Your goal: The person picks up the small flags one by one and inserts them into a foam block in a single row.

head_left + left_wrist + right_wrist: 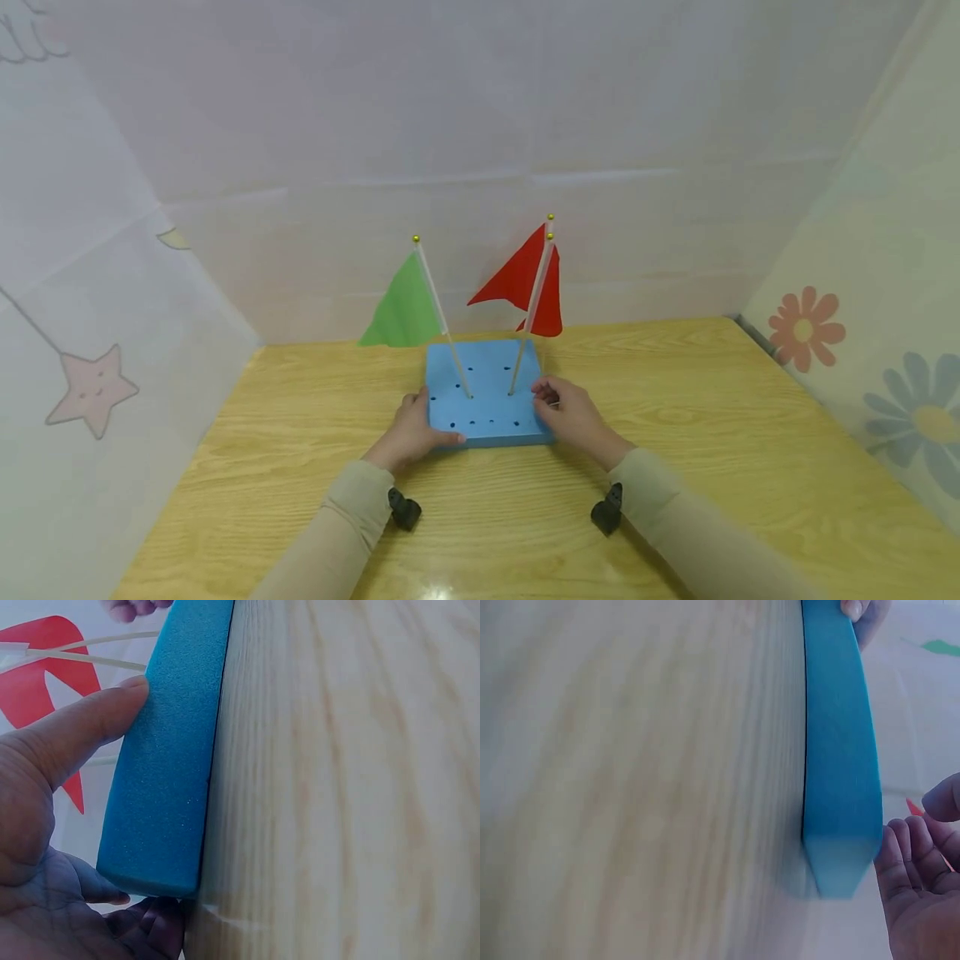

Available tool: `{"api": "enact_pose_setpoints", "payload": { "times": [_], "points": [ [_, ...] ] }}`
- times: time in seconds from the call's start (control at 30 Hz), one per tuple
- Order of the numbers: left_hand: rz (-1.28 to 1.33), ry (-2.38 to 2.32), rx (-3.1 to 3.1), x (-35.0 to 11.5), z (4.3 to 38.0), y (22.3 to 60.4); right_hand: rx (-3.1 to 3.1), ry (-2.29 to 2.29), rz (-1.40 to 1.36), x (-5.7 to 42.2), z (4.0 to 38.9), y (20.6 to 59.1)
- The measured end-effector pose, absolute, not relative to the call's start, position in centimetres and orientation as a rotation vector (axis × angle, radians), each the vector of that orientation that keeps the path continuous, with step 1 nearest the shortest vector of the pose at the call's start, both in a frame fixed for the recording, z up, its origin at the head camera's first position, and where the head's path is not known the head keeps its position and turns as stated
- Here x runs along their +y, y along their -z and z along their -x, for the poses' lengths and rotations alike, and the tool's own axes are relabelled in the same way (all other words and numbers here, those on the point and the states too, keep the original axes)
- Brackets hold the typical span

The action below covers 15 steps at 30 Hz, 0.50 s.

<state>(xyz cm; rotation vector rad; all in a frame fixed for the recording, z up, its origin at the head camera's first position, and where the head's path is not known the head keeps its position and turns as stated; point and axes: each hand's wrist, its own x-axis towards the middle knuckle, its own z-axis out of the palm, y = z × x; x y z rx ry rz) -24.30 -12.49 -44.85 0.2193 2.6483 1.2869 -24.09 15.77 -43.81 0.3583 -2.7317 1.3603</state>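
Observation:
A blue foam block (487,414) with several small holes in its top lies on the table. My left hand (412,429) grips its left front corner, thumb along the front face and fingers at the left side. A green flag (408,304) on a thin stick stands in the block, tilted left. One red flag (552,287) has its stick in a hole right of that. A second red flag (517,271) stands behind it, its thin stick running down to my right hand (573,415). At the block's right edge, that hand's thumb and fingers pinch the stick, hiding its lower end.
The wooden table (300,417) reaches back to a pale cloth backdrop (405,183). Printed cloth walls stand at both sides, with a star (93,390) on the left and flowers (806,329) on the right. Each wrist wears a small black camera (405,510).

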Motion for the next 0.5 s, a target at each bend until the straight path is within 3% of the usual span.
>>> {"api": "enact_pose_setpoints", "payload": {
  "times": [0.5],
  "points": [
    [-0.201,-1.344,2.591,-13.8,24.1,45.7,-2.721,-1.261,-0.388,20.4,23.7,43.7]
  ]
}}
